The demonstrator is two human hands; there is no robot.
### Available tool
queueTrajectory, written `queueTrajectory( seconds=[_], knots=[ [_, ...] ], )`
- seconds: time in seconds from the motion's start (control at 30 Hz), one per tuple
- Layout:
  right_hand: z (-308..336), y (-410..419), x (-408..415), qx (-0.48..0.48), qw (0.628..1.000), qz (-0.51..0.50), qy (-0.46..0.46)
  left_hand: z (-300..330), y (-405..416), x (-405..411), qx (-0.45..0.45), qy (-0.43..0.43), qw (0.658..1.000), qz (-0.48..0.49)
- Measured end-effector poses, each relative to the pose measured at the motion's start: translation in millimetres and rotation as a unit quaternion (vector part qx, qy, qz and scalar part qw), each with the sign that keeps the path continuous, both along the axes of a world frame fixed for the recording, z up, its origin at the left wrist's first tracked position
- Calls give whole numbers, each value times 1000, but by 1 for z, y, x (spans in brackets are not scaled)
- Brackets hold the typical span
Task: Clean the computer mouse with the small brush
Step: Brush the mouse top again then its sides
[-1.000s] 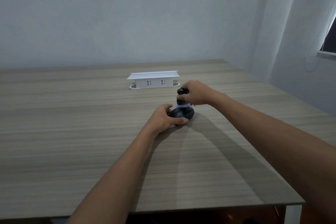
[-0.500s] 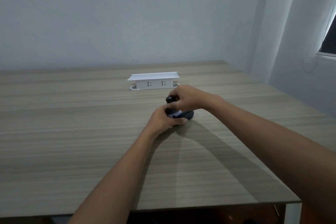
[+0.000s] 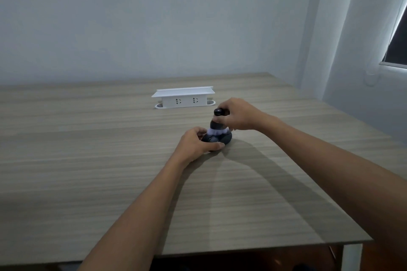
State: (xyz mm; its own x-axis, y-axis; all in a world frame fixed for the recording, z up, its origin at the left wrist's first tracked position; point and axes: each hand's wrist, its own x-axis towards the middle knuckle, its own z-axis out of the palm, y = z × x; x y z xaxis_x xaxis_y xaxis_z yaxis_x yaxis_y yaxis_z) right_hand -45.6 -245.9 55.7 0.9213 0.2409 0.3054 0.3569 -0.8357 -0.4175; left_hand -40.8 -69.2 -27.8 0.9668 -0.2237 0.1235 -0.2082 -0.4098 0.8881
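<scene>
A dark computer mouse (image 3: 222, 138) lies on the wooden table (image 3: 88, 160), a little right of centre. My left hand (image 3: 196, 142) grips its near left side, thumb along the front edge, so part of the mouse is hidden. My right hand (image 3: 239, 114) holds a small brush (image 3: 217, 126) upright by its black handle. The pale bristles splay against the top of the mouse.
A white socket box (image 3: 184, 98) with two outlets stands just behind the hands, near the far wall. The table's right edge and front edge are in view, with a white table leg (image 3: 352, 257) at the front right corner. A window is at the far right.
My right hand has carried the brush back to the right and slightly up across the mouse, after sweeping left half a second ago. The left hand has kept its hold.
</scene>
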Motion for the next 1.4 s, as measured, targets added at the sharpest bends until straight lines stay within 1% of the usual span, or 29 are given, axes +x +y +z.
queueTrajectory(
  seconds=[0.07,0.2,0.27,0.47,0.63,0.8,0.93,1.07,1.13,1.27,1.33,1.4],
  knots=[
    [0,-5,3,28,999,-9,31,0,0,0,-2,1,1000,-1],
    [-12,-27,8,89,991,-79,66,-1,0,0,2,3,1000,-1],
    [-22,-36,6,116,985,-98,82,-1,0,1,9,2,1000,-6],
    [-25,-49,-2,152,980,-79,97,7,2,5,49,21,998,-38],
    [-23,-55,-5,170,975,-81,116,26,3,10,132,14,988,-84],
    [-23,-62,-6,203,966,-78,143,39,3,19,220,-1,971,-91],
    [-25,-66,-5,261,950,-89,150,39,0,26,231,-10,967,-105],
    [-29,-61,-7,306,931,-60,187,35,-3,31,229,-40,965,-119],
    [-29,-59,-10,313,926,-33,208,33,-1,33,227,-49,965,-119],
    [-28,-58,-17,291,919,15,266,34,4,37,235,-54,964,-114],
    [-31,-57,-17,279,926,12,255,34,4,38,237,-56,963,-114],
    [-35,-57,-12,275,940,-11,202,34,3,38,240,-63,962,-115]
  ],
)
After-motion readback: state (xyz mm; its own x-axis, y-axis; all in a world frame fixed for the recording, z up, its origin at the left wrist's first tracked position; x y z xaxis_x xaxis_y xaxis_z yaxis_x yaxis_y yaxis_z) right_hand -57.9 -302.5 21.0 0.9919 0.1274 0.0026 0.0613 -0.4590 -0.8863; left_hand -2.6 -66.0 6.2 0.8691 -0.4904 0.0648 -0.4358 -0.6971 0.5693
